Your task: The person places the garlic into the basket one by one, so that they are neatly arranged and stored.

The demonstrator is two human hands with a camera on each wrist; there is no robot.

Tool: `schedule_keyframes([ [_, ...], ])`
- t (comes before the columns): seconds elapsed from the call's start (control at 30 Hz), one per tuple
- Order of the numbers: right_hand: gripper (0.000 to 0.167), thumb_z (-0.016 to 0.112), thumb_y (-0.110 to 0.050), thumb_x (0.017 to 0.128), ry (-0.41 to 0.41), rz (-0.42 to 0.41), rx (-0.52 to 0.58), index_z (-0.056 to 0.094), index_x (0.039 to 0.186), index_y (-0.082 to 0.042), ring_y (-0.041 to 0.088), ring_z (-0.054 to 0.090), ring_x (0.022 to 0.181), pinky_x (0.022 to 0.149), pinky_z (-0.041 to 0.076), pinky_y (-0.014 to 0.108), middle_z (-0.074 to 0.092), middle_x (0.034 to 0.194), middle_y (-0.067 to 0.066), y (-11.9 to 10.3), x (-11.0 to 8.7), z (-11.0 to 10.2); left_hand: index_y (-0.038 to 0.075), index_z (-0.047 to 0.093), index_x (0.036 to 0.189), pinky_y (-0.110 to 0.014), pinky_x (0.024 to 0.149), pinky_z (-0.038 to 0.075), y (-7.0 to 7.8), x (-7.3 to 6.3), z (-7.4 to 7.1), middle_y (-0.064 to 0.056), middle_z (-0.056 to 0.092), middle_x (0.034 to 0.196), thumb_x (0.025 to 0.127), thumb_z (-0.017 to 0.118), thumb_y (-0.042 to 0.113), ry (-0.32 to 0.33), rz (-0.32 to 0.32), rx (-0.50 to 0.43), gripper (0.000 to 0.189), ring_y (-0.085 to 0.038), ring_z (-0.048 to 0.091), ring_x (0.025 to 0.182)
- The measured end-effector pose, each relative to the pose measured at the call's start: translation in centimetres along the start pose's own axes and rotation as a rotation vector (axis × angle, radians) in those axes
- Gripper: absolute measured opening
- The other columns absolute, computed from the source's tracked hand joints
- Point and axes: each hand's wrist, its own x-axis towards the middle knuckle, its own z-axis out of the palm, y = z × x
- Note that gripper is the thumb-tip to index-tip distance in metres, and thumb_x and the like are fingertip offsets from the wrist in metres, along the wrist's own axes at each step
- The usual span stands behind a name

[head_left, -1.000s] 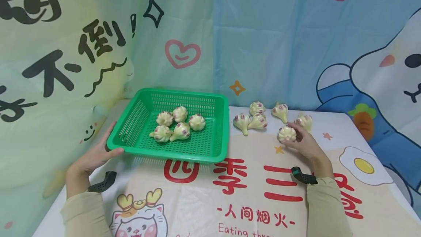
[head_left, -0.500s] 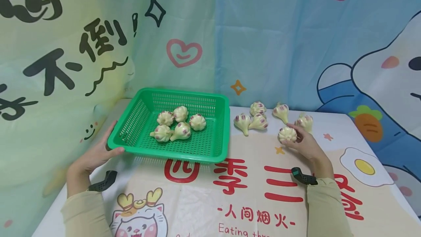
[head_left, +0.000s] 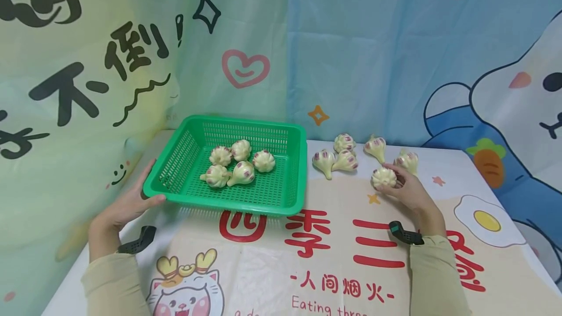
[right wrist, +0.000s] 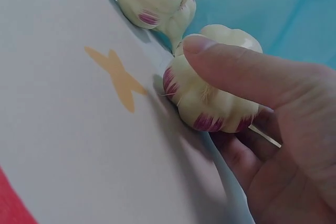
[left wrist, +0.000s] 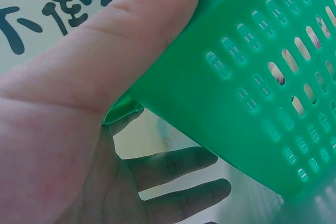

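Fingers point(right wrist: 241, 156) and thumb of the right hand point(head_left: 411, 193) pinch a pale garlic bulb point(head_left: 383, 178), well out to the right of the green basket point(head_left: 300, 174), and the wrist view shows the thumb laid across its cream, purple-streaked cloves; whether that bulb touches the table cannot be told. Over on the basket's left side, it's the left hand point(head_left: 125, 206) gripping the near left corner, thumb over the rim, a couple of fingers reaching straight out beneath. Inside the basket, five bulbs sit bunched around the middle, a two-bulb pair point(head_left: 230, 174) nearest the front wall and one bulb point(head_left: 264, 161) furthest right. Just beside the basket's right wall, a cluster of three bulbs point(head_left: 324, 164) lies close together; further right comes a single bulb point(head_left: 375, 148), stem pointing frontward, and beyond it one more bulb point(head_left: 407, 161), right behind the pinching hand. Behind the basket hangs a printed cloth point(head_left: 342, 72), green running into blue. Out in front of the basket, the table cover point(head_left: 259, 257) carries big red characters, with a cartoon cat point(head_left: 184, 291) grinning up front and left.
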Motion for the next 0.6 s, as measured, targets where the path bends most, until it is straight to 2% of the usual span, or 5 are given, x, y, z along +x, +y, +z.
schedule_keyframes([
  [0.23, 0.085, 0.074, -0.033, 0.082, -0.007, -0.018, 0.025, 0.027, 0.150, -0.013, 0.046, 0.019, 0.140, 0.108, 0.025, 0.059, -0.003, 0.160, 0.017, -0.4, -0.1, 0.1, 0.045, -0.017, 0.146, -0.071, 0.101, 0.015, 0.1, 0.0, 0.0, -0.026, 0.003, 0.155, 0.093, 0.059, 0.029, 0.001, 0.014, 0.003, 0.095, -0.044, 0.012, 0.136],
  [0.33, 0.087, 0.074, -0.036, 0.081, -0.014, 0.001, 0.017, 0.026, 0.150, -0.015, 0.045, 0.017, 0.141, 0.108, 0.024, 0.059, -0.007, 0.160, 0.014, -0.6, 0.0, 0.1, 0.045, -0.017, 0.146, -0.071, 0.102, 0.014, 0.1, 0.0, 0.1, -0.025, 0.003, 0.155, 0.093, 0.059, 0.028, -0.001, 0.019, -0.002, 0.095, -0.044, 0.012, 0.136],
  [0.6, 0.088, 0.074, -0.041, 0.080, -0.019, 0.029, -0.012, 0.025, 0.151, -0.020, 0.045, 0.019, 0.140, 0.108, 0.025, 0.060, 0.005, 0.159, 0.017, -1.5, -0.1, 0.3, 0.043, -0.017, 0.147, -0.071, 0.102, 0.014, 0.1, 0.0, 0.1, -0.024, 0.002, 0.155, 0.093, 0.060, 0.029, 0.002, 0.022, 0.002, 0.095, -0.044, 0.011, 0.136],
])
